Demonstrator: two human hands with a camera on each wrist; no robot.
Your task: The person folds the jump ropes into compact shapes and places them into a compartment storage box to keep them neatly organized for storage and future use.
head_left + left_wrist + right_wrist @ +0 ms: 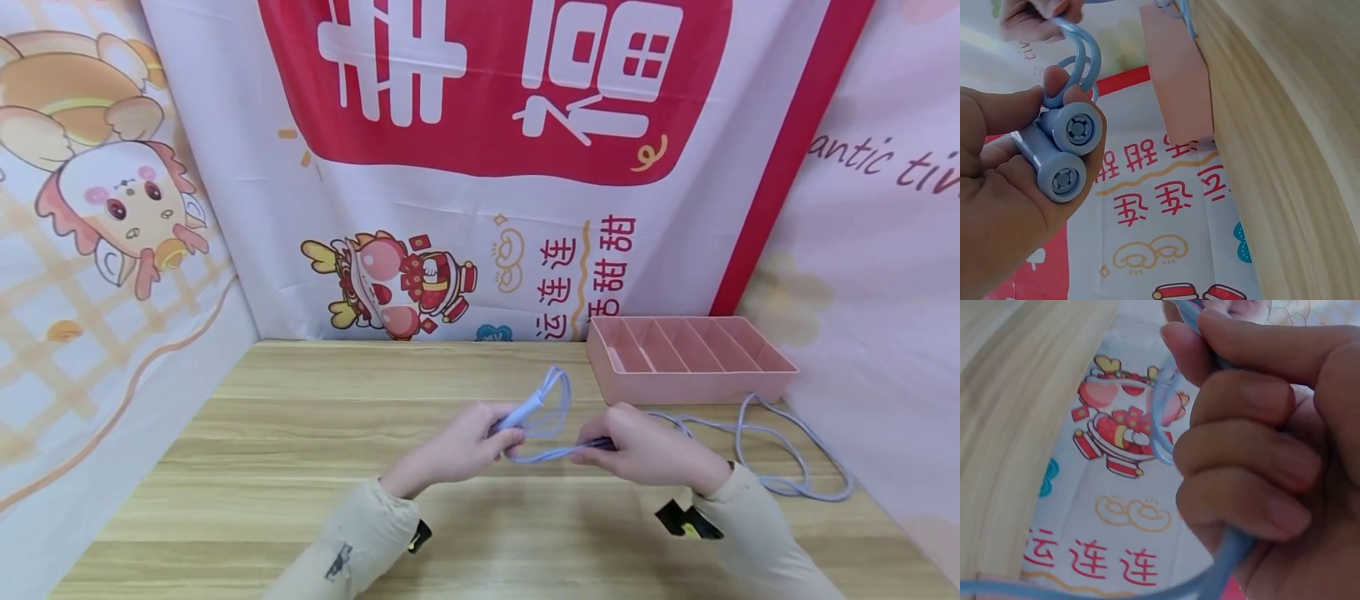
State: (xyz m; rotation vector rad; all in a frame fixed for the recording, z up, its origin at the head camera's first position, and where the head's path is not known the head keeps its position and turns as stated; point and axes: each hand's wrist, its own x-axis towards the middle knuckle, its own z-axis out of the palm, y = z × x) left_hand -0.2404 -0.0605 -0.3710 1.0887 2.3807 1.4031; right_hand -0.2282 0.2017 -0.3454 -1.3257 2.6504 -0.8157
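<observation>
Held in the left hand [472, 442] both handles [1077, 128] of a light-blue skipping rope [525, 410], with thumb and fingers bent around them, so a narrow and full grip. Noted on these handles a smooth, slightly glossy surface of one pale colour, and flared, round ends [1062, 177], each with a darker, slotted pattern inside its ring. Saw these ends side by side. Pinched with the right hand [633, 446] the thin cord [551, 454] between thumb and forefinger, with the other fingers curled round it also, so again a narrow grip. Saw the rope partly in the air, between the two hands, above the middle of the tabletop [225, 500], with a narrow loop [566, 392] standing up beside the handles. Saw more cord lying in loose coils [825, 499] near the right edge of the tabletop, thin, bluish grey in that light, with crossed turns. Found a pink box [690, 389] with five compartments at the far right corner of the tabletop, just behind those coils. Saw beyond the far edge a white and red cloth [487, 150] with printed characters and a cartoon dragon.
</observation>
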